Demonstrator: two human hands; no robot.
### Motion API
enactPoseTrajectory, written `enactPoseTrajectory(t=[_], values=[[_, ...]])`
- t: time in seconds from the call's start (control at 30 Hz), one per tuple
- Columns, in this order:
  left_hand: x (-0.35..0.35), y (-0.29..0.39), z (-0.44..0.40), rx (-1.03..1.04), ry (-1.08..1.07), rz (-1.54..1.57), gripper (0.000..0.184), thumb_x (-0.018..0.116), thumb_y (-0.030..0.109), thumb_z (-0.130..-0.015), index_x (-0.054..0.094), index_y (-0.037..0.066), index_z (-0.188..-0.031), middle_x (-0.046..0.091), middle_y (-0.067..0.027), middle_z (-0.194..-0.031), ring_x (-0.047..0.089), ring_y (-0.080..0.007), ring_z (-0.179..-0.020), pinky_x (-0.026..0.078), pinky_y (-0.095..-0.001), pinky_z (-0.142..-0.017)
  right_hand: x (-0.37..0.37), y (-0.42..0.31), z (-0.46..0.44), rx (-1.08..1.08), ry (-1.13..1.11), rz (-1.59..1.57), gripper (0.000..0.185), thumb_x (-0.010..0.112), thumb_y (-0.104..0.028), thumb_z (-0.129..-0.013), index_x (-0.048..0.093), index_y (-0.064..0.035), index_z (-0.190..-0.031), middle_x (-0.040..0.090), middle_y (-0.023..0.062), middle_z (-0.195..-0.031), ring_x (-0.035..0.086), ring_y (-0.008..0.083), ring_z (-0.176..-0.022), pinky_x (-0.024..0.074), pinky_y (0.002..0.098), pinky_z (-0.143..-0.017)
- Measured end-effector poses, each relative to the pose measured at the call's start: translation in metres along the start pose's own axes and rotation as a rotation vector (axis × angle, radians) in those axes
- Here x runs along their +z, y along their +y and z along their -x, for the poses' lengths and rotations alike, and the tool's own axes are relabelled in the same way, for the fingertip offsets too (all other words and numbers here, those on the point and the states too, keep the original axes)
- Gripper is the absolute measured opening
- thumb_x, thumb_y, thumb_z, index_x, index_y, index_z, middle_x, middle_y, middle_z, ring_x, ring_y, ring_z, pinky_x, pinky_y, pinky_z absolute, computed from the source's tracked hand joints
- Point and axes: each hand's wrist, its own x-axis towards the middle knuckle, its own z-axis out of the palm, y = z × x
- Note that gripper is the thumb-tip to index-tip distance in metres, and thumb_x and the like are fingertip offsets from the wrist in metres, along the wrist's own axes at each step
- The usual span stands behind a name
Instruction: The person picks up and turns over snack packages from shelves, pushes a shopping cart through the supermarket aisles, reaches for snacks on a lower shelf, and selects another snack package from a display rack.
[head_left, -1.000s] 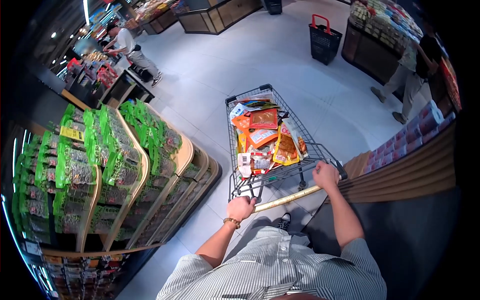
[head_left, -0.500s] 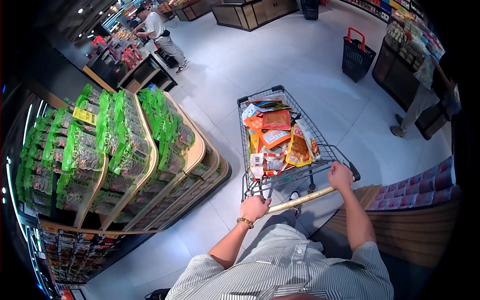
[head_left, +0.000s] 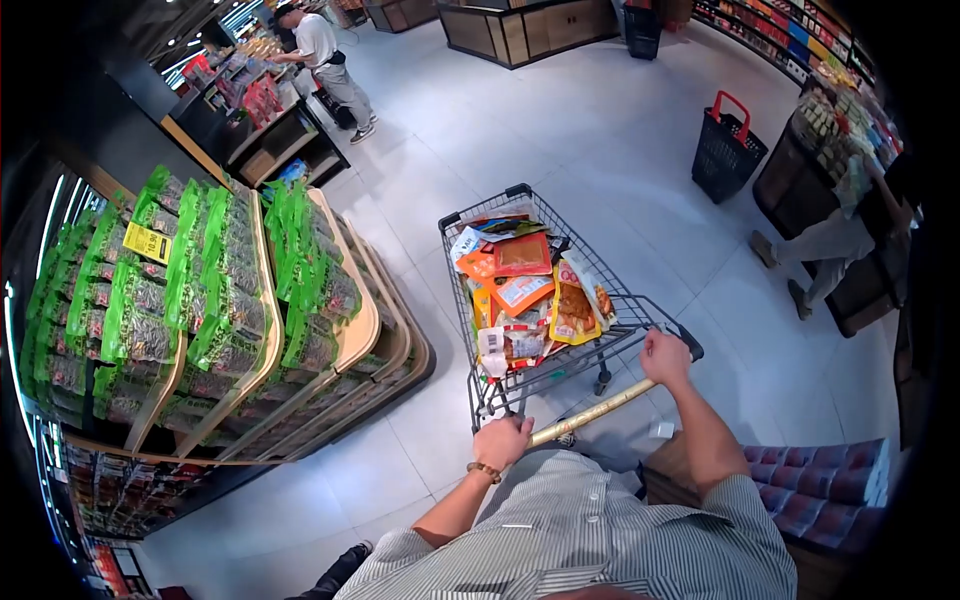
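A metal-wire shopping cart (head_left: 625, 310) stands in front of me, its basket holding several packaged foods, among them an orange packet (head_left: 525, 292), a yellow packet (head_left: 575, 308) and a reddish flat pack (head_left: 523, 255). My left hand (head_left: 502, 440), with a beaded bracelet at the wrist, is wrapped round the left end of the pale cart handle (head_left: 595, 410). Round the handle's right end is my right hand (head_left: 665, 358), fingers closed.
Shelves of green-topped bags (head_left: 140, 310) stand close on the left. Stacked rolls or tubs (head_left: 820, 480) are at lower right. A black basket (head_left: 727, 152) sits on the floor. One person (head_left: 325, 60) stands at upper left, another (head_left: 845, 245) at the right.
The shelves of bags and the stacked packs at the right have shifted lower in view. More floor shows ahead of the cart. Both hands keep hold of the handle.
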Motion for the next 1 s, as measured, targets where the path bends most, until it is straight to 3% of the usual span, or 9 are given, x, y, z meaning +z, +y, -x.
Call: enactPoseTrajectory(t=[0.3, 0.5, 0.73, 0.77, 0.97, 1.0], values=[[0.035, 0.04, 0.002, -0.034, 0.096, 0.057, 0.052, 0.048, 0.057, -0.097, 0.077, 0.014, -0.089, 0.074, -0.014, -0.085, 0.071, -0.0353, -0.081, 0.056, -0.0479, -0.07, -0.009, 0.033, -0.025, -0.001, -0.11, 0.104, 0.013, 0.069, -0.028, -0.078, 0.071, -0.0154, -0.081, 0.071, 0.0118, -0.078, 0.07, 0.0345, -0.08, 0.0562, 0.0466, -0.073], [0.038, 0.087, -0.02, -0.132, 0.186, 0.122, 0.052, 0.05, 0.057, -0.097, 0.076, 0.014, -0.087, 0.073, -0.0135, -0.08, 0.071, -0.035, -0.077, 0.055, -0.049, -0.066, -0.029, 0.046, -0.092, -0.113, -0.226, 0.152, 0.018, 0.068, -0.032, -0.079, 0.074, -0.0157, -0.083, 0.073, 0.0111, -0.082, 0.07, 0.0326, -0.086, 0.0558, 0.0466, -0.076], [0.05, 0.134, -0.023, -0.237, 0.251, 0.108, 0.055, 0.053, 0.06, -0.094, 0.078, 0.013, -0.079, 0.072, -0.0141, -0.074, 0.07, -0.0346, -0.072, 0.055, -0.0473, -0.065, -0.05, 0.071, -0.136, -0.234, -0.386, 0.252, 0.029, 0.067, -0.046, -0.085, 0.078, -0.0187, -0.088, 0.075, 0.0112, -0.086, 0.072, 0.0307, -0.087, 0.0577, 0.0437, -0.077], [0.061, 0.136, 0.002, -0.235, 0.251, 0.125, 0.055, 0.053, 0.06, -0.094, 0.078, 0.013, -0.079, 0.072, -0.0141, -0.074, 0.07, -0.0346, -0.072, 0.055, -0.0473, -0.065, -0.064, 0.08, -0.103, -0.237, -0.385, 0.268, 0.029, 0.067, -0.046, -0.085, 0.078, -0.0187, -0.088, 0.075, 0.0112, -0.086, 0.072, 0.0307, -0.087, 0.0577, 0.0437, -0.077], [0.047, 0.186, -0.004, -0.363, 0.245, 0.137, 0.055, 0.053, 0.061, -0.093, 0.078, 0.013, -0.079, 0.071, -0.0118, -0.072, 0.069, -0.0335, -0.071, 0.055, -0.0463, -0.066, -0.103, 0.084, -0.138, -0.361, -0.389, 0.171, 0.028, 0.067, -0.042, -0.088, 0.075, -0.0157, -0.089, 0.074, 0.0124, -0.08, 0.071, 0.0337, -0.079, 0.0554, 0.0467, -0.071], [0.055, 0.192, 0.02, -0.359, 0.24, 0.13, 0.055, 0.053, 0.061, -0.093, 0.078, 0.013, -0.079, 0.071, -0.0118, -0.072, 0.069, -0.0335, -0.071, 0.055, -0.0463, -0.066, -0.112, 0.095, -0.111, -0.352, -0.39, 0.168, 0.028, 0.067, -0.042, -0.088, 0.075, -0.0157, -0.089, 0.074, 0.0124, -0.08, 0.071, 0.0337, -0.079, 0.0554, 0.0467, -0.071]])
